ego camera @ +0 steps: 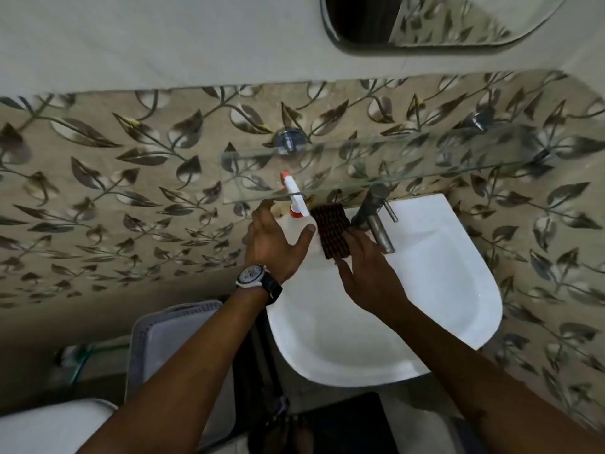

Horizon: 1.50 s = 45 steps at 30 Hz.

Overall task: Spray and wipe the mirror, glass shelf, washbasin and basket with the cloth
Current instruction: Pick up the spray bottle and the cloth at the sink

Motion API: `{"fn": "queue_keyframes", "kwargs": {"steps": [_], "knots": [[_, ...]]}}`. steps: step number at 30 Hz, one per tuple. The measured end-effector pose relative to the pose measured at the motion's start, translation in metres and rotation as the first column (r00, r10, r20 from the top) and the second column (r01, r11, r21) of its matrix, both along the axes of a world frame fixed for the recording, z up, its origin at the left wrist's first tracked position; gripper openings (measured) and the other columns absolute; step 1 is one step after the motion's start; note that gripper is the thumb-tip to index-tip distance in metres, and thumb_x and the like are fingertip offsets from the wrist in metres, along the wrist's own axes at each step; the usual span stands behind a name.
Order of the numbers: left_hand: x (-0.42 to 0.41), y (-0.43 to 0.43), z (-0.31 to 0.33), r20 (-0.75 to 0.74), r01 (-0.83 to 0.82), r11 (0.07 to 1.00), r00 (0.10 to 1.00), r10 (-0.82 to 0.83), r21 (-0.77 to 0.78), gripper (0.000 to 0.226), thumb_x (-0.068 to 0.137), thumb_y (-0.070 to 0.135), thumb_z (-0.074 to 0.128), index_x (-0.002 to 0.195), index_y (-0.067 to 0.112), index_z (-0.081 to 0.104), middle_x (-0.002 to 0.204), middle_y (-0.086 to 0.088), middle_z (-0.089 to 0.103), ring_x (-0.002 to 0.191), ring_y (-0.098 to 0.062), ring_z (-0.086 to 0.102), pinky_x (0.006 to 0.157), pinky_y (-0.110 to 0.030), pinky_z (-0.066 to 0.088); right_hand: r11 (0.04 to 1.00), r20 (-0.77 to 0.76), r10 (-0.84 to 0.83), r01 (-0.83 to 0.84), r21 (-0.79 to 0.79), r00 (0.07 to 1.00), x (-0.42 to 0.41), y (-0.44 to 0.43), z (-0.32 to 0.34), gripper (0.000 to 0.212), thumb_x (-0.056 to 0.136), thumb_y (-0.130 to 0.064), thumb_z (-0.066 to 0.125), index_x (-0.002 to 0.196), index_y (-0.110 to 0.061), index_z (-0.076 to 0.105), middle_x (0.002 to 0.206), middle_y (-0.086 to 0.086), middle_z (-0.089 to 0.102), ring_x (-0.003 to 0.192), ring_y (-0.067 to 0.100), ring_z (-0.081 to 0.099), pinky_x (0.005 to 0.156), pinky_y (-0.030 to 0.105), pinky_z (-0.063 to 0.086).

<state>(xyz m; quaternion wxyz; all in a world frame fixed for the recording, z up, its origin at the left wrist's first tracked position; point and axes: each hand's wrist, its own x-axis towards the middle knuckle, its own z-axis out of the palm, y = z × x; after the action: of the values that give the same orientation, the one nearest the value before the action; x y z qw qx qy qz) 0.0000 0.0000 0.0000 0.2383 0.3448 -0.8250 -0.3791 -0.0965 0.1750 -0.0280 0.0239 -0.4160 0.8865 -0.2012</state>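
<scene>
Head view: both hands reach to the basin [442, 290] rim beside the tap [376, 217]. Left hand [275, 244], fingers spread, closes around the bottle [296, 199], probably to lift it. Right hand [366, 273], fingers loose, touches the cloth [330, 231] left of the tap, not gripping.

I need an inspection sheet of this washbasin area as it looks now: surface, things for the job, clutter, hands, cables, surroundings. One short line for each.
Surface: white washbasin, bowl bare, no water visible.
Job's things: spray bottle standing on the basin's back ledge under the glass shelf; dark cloth lying beside the tap; mirror above; grey basket lower left.
Clutter: nothing seen.
Hands: left hand open at the bottle; right hand open, fingertips at the cloth.
Cables: green hose at the floor.
Surroundings: leaf-pattern tiles.
</scene>
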Motion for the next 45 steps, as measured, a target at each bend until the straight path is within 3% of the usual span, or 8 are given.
{"fn": "queue_keyframes", "kwargs": {"steps": [7, 12, 17, 27, 30, 34, 39, 45], "knots": [[-0.032, 0.001, -0.018, -0.209, -0.082, 0.985, 0.971, 0.113, 0.155, 0.081, 0.080, 0.044, 0.089, 0.142, 0.011, 0.049, 0.139, -0.006, 0.068, 0.128, -0.023, 0.064, 0.098, -0.021, 0.047, 0.998, 0.127, -0.019, 0.012, 0.054, 0.992, -0.054, -0.055, -0.048, 0.062, 0.099, -0.025, 0.046, 0.156, -0.007, 0.029, 0.160, 0.023, 0.030, 0.144, 0.043, 0.036, 0.110, 0.057, 0.043], [-0.053, -0.008, -0.028, -0.262, -0.087, 0.972, 0.954, 0.144, 0.217, 0.092, 0.077, 0.046, 0.089, 0.150, 0.017, 0.040, 0.147, -0.010, 0.058, 0.134, -0.028, 0.059, 0.113, -0.039, 0.050, 0.972, 0.071, -0.048, 0.031, 0.232, 0.996, -0.076, -0.083, -0.074, 0.065, 0.098, -0.040, 0.040, 0.158, -0.021, 0.024, 0.161, 0.024, 0.026, 0.138, 0.052, 0.038, 0.104, 0.059, 0.046], [-0.066, -0.019, -0.030, -0.188, -0.020, 0.985, 0.981, 0.053, 0.171, 0.045, 0.092, 0.007, 0.073, 0.131, -0.006, 0.054, 0.096, -0.009, 0.062, 0.073, -0.009, 0.059, 0.073, -0.019, 0.052, 0.943, -0.001, -0.048, 0.046, 0.330, 0.999, -0.081, -0.092, -0.092, 0.067, 0.093, -0.036, 0.036, 0.157, -0.029, 0.019, 0.161, 0.023, 0.027, 0.142, 0.050, 0.033, 0.104, 0.058, 0.045], [-0.080, -0.029, -0.048, -0.204, 0.003, 1.000, 0.979, -0.008, -0.026, 0.085, 0.087, 0.023, 0.069, 0.155, -0.012, 0.033, 0.110, -0.026, 0.074, 0.085, -0.032, 0.075, 0.088, -0.037, 0.058, 0.915, -0.265, 0.007, 0.100, 0.390, 0.964, -0.071, -0.088, -0.076, 0.080, 0.086, -0.007, 0.069, 0.156, -0.019, 0.032, 0.150, 0.030, 0.042, 0.116, 0.053, 0.056, 0.083, 0.054, 0.055], [-0.084, -0.032, -0.059, -0.226, -0.012, 1.000, 0.974, 0.011, -0.004, 0.038, 0.088, 0.026, 0.077, 0.103, -0.008, 0.068, 0.056, 0.013, 0.056, 0.055, -0.003, 0.063, 0.068, -0.023, 0.049, 0.913, -0.223, 0.116, -0.015, 0.408, 0.968, -0.076, -0.079, -0.072, 0.095, 0.074, -0.003, 0.080, 0.154, -0.019, 0.031, 0.144, 0.028, 0.047, 0.107, 0.050, 0.060, 0.081, 0.051, 0.057], [-0.077, -0.021, -0.052, -0.279, -0.019, 0.999, 0.960, 0.030, 0.042, 0.031, 0.089, 0.015, 0.074, 0.078, -0.012, 0.065, 0.055, -0.005, 0.059, 0.049, -0.015, 0.056, 0.060, -0.012, 0.038, 0.984, 0.081, -0.018, 0.003, 0.178, 0.997, -0.064, -0.061, -0.059, 0.098, 0.071, 0.003, 0.080, 0.154, -0.021, 0.034, 0.146, 0.011, 0.051, 0.104, 0.036, 0.066, 0.076, 0.043, 0.062], [-0.049, 0.007, -0.032, -0.300, 0.239, 0.970, 0.929, -0.216, 0.039, 0.023, 0.098, 0.021, 0.060, 0.120, 0.026, 0.063, 0.104, 0.005, 0.070, 0.081, -0.024, 0.071, 0.075, -0.046, 0.063, 0.829, 0.641, -0.249, 0.502, -0.246, 0.726, -0.023, -0.024, -0.016, 0.047, 0.095, 0.001, 0.052, 0.134, -0.023, 0.062, 0.096, 0.006, 0.075, 0.076, 0.016, 0.070, 0.075, 0.037, 0.063], [-0.012, 0.052, 0.024, -0.316, 0.292, 0.956, 0.910, -0.268, 0.033, 0.045, 0.081, 0.009, 0.062, 0.109, 0.043, 0.063, 0.102, 0.014, 0.070, 0.098, -0.011, 0.067, 0.086, -0.027, 0.053, 0.488, 0.977, 0.059, 0.848, -0.206, 0.203, 0.013, 0.032, 0.029, 0.011, 0.093, -0.016, 0.068, 0.086, -0.010, 0.074, 0.086, 0.015, 0.072, 0.069, 0.030, 0.068, 0.062, 0.037, 0.055]]}}
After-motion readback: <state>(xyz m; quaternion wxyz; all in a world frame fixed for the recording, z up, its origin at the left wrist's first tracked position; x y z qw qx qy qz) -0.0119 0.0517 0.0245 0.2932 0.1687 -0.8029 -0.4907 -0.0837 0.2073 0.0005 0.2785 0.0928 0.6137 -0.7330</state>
